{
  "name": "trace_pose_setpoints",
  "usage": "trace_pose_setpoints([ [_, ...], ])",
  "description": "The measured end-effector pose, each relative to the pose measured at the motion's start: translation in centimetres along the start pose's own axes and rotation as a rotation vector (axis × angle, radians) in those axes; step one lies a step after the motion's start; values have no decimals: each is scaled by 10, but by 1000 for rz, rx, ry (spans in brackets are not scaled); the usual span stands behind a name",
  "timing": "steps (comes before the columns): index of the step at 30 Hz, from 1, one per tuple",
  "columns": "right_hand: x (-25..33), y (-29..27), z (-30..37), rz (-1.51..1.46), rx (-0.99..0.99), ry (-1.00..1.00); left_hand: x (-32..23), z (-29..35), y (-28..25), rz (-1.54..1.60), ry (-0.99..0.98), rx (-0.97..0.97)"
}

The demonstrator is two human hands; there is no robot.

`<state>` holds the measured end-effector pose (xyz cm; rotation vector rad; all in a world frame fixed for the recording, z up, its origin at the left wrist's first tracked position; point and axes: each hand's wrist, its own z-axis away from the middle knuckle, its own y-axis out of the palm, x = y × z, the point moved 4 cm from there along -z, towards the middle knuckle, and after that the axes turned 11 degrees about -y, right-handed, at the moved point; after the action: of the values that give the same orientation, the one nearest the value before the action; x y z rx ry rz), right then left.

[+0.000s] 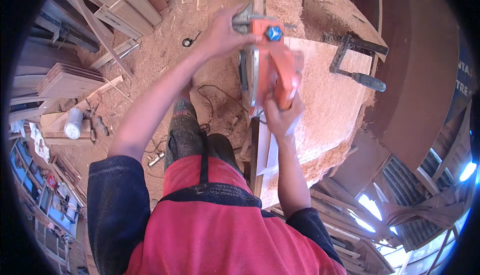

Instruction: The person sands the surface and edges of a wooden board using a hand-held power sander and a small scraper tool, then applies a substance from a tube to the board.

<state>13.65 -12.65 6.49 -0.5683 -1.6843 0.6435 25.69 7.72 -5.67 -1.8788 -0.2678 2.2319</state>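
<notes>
An orange electric planer (280, 65) with a blue front knob sits along the left edge of the workbench, over a narrow length of wood (258, 6). My right hand (285, 114) is wrapped round its rear handle. At the front end, my left hand (225, 32) grips the planer's left side, with the thumb against the orange body. The fingers of this hand are partly hidden and slightly blurred. The bench top (320, 100) is pale wood, dusted with shavings. A bar clamp (367, 77) with a dark handle lies on it to the right of the planer.
Shavings cover the floor (220, 95), where a dark cord (212, 89) trails near my legs. A tape measure (187, 42) lies there too. Stacked boards (125, 7) stand at the far left, and a clear jar (74, 124) at the left. Large brown panels (425, 65) lean at the right.
</notes>
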Motion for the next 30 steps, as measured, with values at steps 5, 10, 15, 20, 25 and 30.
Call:
trace_pose_setpoints([
  [5,-3,13,-58,209,19,-228,-4,-62,-17,-10,140,39],
  [10,6,-7,11,-128,-98,144,-28,-1,-20,18,139,-114],
  [15,22,-67,196,182,19,200,0,188,68,303,87,68],
  [20,19,-118,400,119,24,342,-1,391,129,-47,-230,187],
  [25,10,-138,492,72,7,446,6,465,158,-11,-210,178],
  [30,2,-131,459,44,23,395,2,435,149,-4,-266,195],
])
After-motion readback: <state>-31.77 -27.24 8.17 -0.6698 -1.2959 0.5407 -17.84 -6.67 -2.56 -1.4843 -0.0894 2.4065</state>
